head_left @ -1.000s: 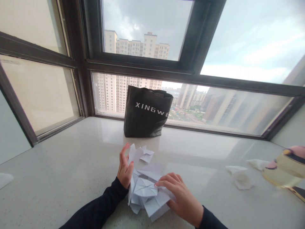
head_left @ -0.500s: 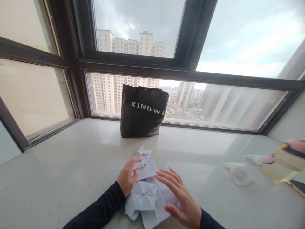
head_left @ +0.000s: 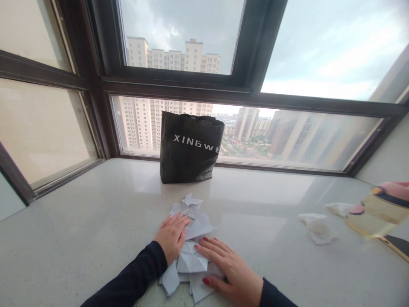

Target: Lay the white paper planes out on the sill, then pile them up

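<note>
Several folded white papers (head_left: 192, 261) lie in an overlapping heap on the pale speckled sill, low in the middle of the view. My left hand (head_left: 171, 236) lies palm down over the heap's upper left side, its fingers extended across the paper near a small folded piece (head_left: 191, 200) at the far end. On the right side, my right hand (head_left: 228, 266) rests flat with spread fingers on the papers, its fingertips touching the squarish piece with radiating folds. Neither hand grips anything visible.
Behind the papers a black bag (head_left: 191, 149) with white lettering stands upright by the window. At the right are crumpled white tissues (head_left: 319, 229), a yellowish clear container with pink parts (head_left: 377, 213) and a dark flat item with a gold edge (head_left: 396, 247).
Both hands have come down onto the papers; the right hand has moved slightly left and lower. Some papers beneath them have shifted left and drawn closer together. The view has shifted slightly.
</note>
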The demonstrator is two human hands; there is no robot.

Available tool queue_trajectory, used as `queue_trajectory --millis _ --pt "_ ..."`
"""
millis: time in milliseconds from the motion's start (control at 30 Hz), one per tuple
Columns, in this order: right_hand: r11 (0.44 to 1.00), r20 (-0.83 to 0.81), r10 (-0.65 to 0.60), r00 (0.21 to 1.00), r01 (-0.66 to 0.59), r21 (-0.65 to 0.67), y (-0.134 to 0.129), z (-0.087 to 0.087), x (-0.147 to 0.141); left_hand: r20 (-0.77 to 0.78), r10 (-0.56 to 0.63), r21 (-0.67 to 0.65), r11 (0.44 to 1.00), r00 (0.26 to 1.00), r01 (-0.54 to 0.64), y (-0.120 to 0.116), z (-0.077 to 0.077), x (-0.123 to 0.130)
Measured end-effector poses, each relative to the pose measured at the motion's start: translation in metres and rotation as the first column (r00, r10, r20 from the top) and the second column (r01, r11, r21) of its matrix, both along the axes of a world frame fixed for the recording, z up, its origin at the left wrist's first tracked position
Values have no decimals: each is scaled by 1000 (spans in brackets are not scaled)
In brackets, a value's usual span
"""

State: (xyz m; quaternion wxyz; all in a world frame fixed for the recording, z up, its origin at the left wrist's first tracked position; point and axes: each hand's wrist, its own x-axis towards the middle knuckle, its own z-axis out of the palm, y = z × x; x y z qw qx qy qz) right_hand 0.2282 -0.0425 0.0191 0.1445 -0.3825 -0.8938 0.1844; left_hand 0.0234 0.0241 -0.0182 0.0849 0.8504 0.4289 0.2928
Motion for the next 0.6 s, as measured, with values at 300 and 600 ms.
queue_trajectory --millis 300,600 --pt "912 -305 -311 900 373 173 1 -7 3 540 -84 79 996 837 50 -11 22 6" --pt "792 -513 -297 806 507 339 1 -2 14 686 -216 214 973 695 91 -17 27 5"
